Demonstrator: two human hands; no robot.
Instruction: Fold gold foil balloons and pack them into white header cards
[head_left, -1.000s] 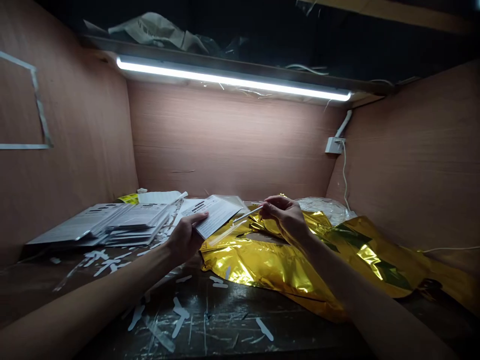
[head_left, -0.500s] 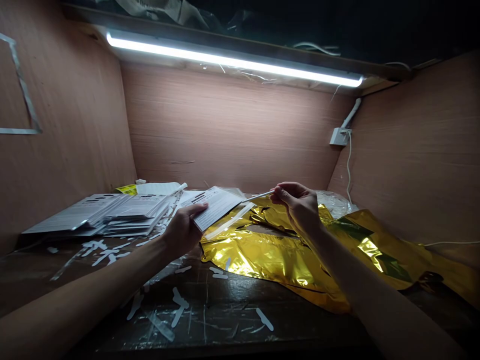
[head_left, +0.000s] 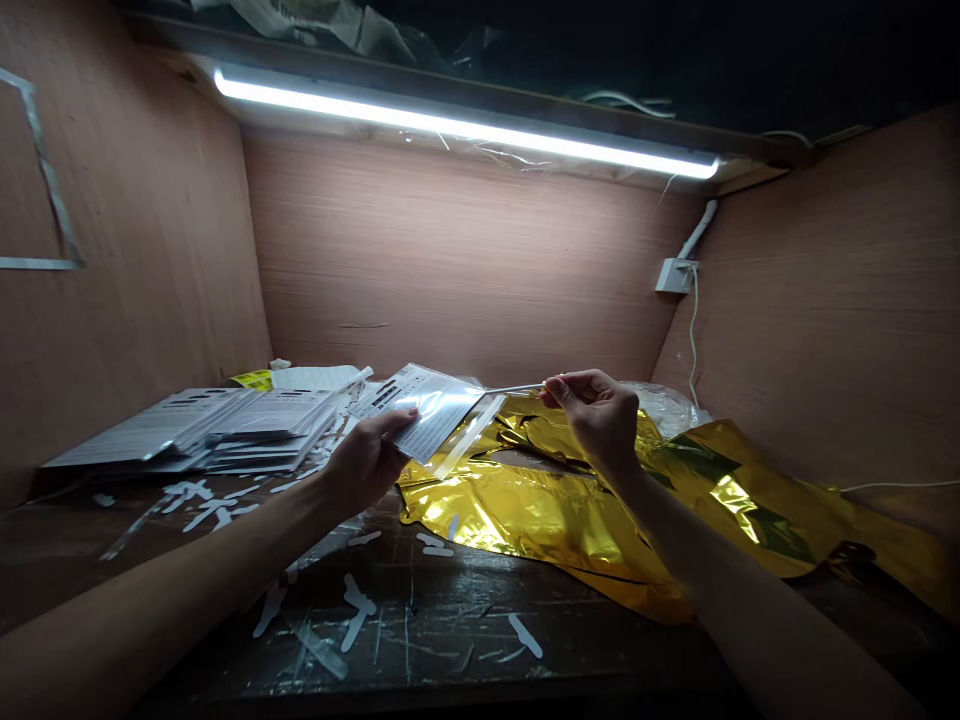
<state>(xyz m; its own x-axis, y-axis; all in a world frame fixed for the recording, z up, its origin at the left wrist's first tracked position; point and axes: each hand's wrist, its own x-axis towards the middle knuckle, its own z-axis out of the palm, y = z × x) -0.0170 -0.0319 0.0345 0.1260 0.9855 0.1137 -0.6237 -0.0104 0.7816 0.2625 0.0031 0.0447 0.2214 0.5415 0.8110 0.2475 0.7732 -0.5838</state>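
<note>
My left hand (head_left: 367,455) grips a clear plastic bag (head_left: 472,435) with a printed card (head_left: 427,405) inside, thumb on top and fingers underneath. The bag is tilted, with its clear strip towards the right. My right hand (head_left: 596,410) pinches the end of a thin white straw (head_left: 517,388) between thumb and fingertips. The straw's other end meets the right edge of the bag; whether it is inside I cannot tell. Beneath both hands lies shiny gold foil (head_left: 540,510), flat and creased like a deflated balloon.
Stacks of bagged printed cards (head_left: 270,430) stand on the left. White paper scraps (head_left: 358,610) litter the dark table (head_left: 435,650). Crumpled clear plastic (head_left: 667,405) lies behind the foil. Wooden walls enclose the space, with a tube light (head_left: 465,125) overhead and a cable (head_left: 694,340) on the right.
The bag with the card has tilted, so its surface now catches the light. The straw has come level, and my right hand has lowered slightly towards the bag.
</note>
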